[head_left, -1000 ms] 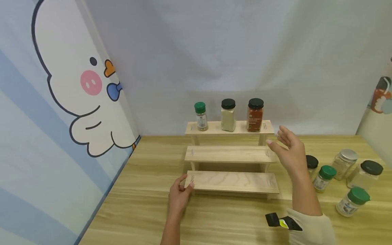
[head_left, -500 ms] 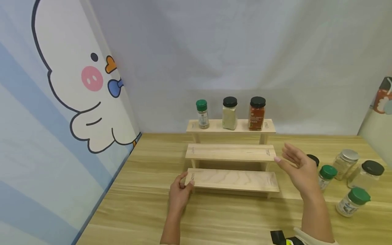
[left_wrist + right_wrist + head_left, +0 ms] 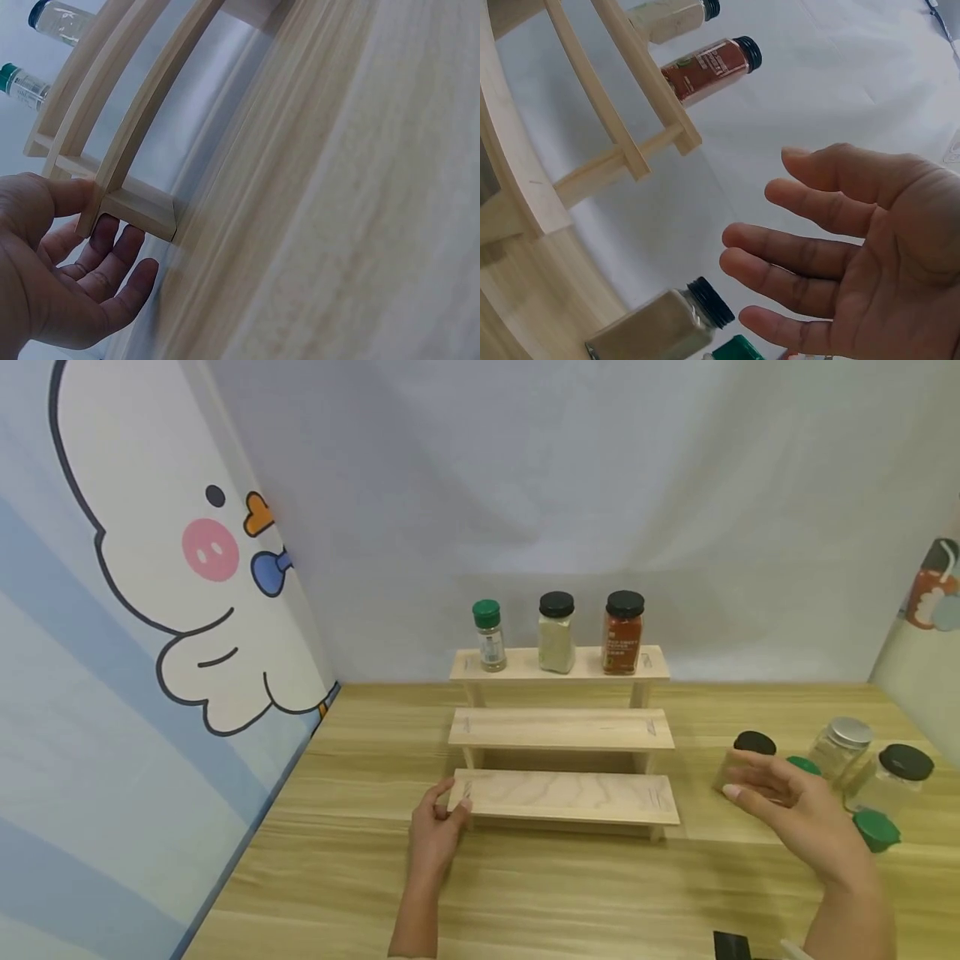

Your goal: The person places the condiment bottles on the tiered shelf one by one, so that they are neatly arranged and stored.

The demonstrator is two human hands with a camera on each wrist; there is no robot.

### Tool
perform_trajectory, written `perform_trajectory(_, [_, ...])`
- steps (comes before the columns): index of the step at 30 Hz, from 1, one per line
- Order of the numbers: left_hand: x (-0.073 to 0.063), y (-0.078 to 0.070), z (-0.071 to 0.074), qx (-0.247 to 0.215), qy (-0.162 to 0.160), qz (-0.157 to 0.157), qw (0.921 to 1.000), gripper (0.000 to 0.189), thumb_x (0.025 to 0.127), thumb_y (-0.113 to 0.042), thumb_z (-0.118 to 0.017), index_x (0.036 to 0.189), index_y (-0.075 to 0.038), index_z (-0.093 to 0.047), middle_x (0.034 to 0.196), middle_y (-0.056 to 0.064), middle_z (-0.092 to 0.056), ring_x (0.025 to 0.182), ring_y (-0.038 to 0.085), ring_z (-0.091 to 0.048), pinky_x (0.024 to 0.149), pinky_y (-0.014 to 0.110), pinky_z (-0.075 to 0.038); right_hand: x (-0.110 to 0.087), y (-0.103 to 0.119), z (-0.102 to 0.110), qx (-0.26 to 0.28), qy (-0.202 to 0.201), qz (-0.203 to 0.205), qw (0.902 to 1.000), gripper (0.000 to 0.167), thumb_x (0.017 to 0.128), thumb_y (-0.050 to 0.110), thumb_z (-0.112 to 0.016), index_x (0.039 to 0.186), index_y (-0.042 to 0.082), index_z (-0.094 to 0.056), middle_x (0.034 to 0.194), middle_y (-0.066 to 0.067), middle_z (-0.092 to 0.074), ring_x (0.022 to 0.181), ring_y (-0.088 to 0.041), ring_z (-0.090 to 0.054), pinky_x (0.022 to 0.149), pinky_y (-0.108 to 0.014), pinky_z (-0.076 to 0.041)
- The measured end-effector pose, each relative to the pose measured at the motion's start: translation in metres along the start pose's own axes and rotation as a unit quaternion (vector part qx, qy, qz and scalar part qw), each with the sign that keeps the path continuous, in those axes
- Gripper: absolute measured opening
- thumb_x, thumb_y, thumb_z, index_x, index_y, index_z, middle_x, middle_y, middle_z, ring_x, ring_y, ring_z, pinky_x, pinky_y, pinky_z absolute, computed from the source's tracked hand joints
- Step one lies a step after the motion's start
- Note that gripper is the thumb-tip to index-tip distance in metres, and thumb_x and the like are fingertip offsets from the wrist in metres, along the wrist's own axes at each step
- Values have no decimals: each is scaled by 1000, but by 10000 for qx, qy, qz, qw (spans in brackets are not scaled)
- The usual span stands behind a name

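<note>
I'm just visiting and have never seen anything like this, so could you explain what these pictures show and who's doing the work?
There's no machine here: you're seeing a person's two bare hands. The wide picture comes from a camera worn on the head, looking down; the two closer ones come from cameras on the left and right wrists. On the table stands a three-step wooden rack. Its top step bears a small green-capped jar, a pale jar and a red jar. More jars stand to the right. The left hand grips the lowest step's left end. The right hand holds nothing; its fingers are spread near a black-lidded jar.
</note>
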State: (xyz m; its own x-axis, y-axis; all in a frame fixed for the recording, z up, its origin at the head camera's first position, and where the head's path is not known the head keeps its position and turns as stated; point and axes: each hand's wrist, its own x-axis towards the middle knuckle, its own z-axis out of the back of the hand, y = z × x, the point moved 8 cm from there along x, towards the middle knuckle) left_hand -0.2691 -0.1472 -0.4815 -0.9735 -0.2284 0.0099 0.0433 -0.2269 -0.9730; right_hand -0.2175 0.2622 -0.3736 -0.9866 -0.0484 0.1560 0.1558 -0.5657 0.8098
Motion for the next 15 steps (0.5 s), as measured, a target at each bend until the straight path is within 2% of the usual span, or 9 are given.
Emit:
perform_trajectory(4, [0,-3,1,40,-16,-39,10000,43,86,-13,-67,127,-6,-56,66,3,-43,55,14,-41,49,27,-36,-7,-10,7,-193,213,-93,9995,55,94,27,-56,140,3,-38,123,-23,-52,94,3,-51,71,-32,-50])
perform_trajectory(7, [-1,-4,0,39,39,-40,10000,44,86,-13,-66,128,-5,-54,66,3,-42,55,14,-40,49,28,-36,-13,-20,12,-224,309,-291,9988,57,94,28,-56,141,1,-36,124,-25,-51,101,-18,-57,74,-45,-49])
perform_trajectory(9, [-1,-4,0,13,68,-28,10000,44,87,-13,-66,128,-5,-54,66,2,-42,54,13,-40,49,27,-36,-17,-25,16,-238,324,-434,9982,58,95,29,-56,141,1,-34,125,-26,-49,104,-33,-55,74,-50,-48])
perform_trajectory(11, [-2,-5,0,7,72,-49,10000,44,87,-14,-66,128,-4,-54,65,2,-42,54,13,-40,49,28,-36,-21,-30,20,-264,285,-503,9980,59,95,28,-56,141,-1,-34,126,-28,-48,105,-42,-52,73,-53,-47])
perform_trajectory(15, [-1,-5,1,38,34,-71,10000,45,86,-15,-67,128,-4,-54,65,2,-42,53,12,-40,49,28,-36,-28,-32,31,-510,30,-410,9979,58,94,24,-58,138,-4,-35,122,-32,-49,99,-44,-55,67,-43,-51])
